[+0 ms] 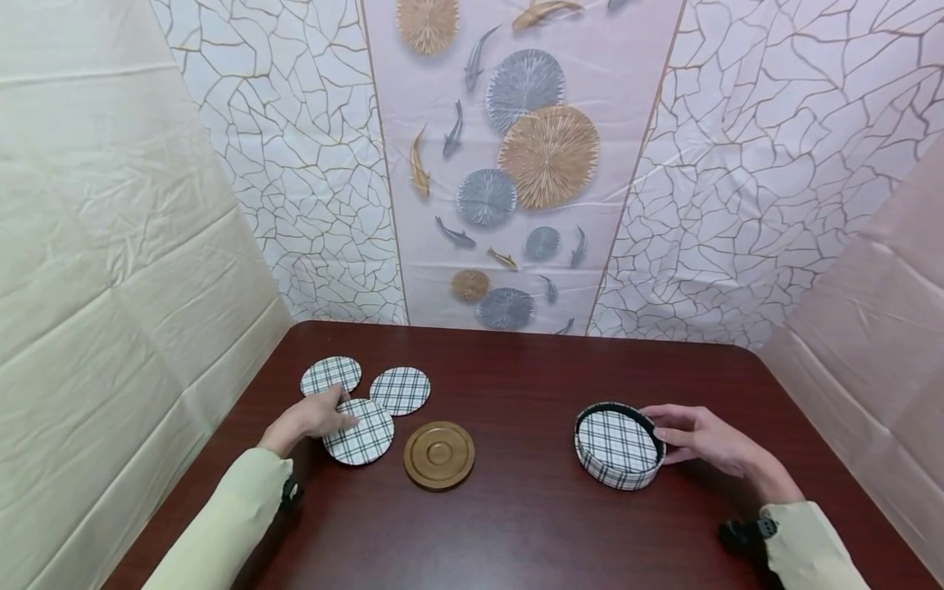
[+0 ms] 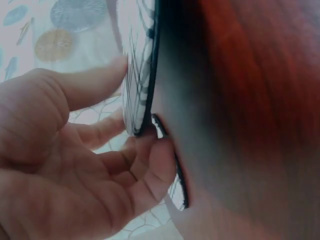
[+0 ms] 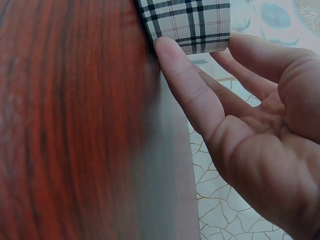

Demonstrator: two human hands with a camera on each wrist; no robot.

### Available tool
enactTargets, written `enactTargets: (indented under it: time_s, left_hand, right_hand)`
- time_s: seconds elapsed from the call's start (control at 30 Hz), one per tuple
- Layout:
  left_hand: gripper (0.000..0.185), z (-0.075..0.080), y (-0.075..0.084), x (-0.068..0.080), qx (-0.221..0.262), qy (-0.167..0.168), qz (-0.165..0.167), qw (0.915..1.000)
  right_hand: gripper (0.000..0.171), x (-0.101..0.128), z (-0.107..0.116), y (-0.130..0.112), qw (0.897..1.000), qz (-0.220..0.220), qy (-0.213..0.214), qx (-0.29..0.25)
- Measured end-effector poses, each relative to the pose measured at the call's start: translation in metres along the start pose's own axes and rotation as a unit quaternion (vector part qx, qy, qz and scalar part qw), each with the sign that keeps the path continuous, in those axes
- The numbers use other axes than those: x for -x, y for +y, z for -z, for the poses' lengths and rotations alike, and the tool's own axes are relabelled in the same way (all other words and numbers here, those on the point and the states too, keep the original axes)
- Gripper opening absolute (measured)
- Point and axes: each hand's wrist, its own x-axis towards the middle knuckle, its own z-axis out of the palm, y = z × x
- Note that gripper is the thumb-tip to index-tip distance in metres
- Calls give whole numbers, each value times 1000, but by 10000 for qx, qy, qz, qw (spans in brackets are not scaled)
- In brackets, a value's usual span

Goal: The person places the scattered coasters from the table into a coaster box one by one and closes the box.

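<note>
My left hand (image 1: pixel 311 416) pinches the edge of a round plaid coaster (image 1: pixel 363 436), thumb on its printed face and fingers beneath. In the left wrist view this coaster (image 2: pixel 138 60) is raised on edge, its dark rim toward the table. Behind that hand lies another plaid coaster (image 1: pixel 328 374), and a third plaid coaster (image 1: pixel 402 390) lies to its right. At the right, my right hand (image 1: pixel 708 441) holds the side of a round plaid coaster holder (image 1: pixel 621 478), thumb near the rim. Within the holder a plaid round surface (image 1: pixel 615 438) faces up.
A round brown wooden disc (image 1: pixel 439 479) with concentric rings lies between the left-hand coaster and the holder. Everything sits on a dark red-brown table (image 1: pixel 509 508). Patterned cloth (image 1: pixel 487 270) hangs behind the table, with pale cloth (image 1: pixel 111 328) along the sides.
</note>
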Motion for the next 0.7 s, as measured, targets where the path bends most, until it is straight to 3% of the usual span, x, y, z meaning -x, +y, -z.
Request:
enactTargets:
  time_s: [0.3,0.7]
  left_hand:
    - [29,5,0,-5,653,358,-445,9962]
    - [22,18,11,2,1654,96,-495,9849]
  right_hand:
    - [54,0,1,3,10000,60,-28,8]
    - [53,-1,1,2,9999,103,-61,-47]
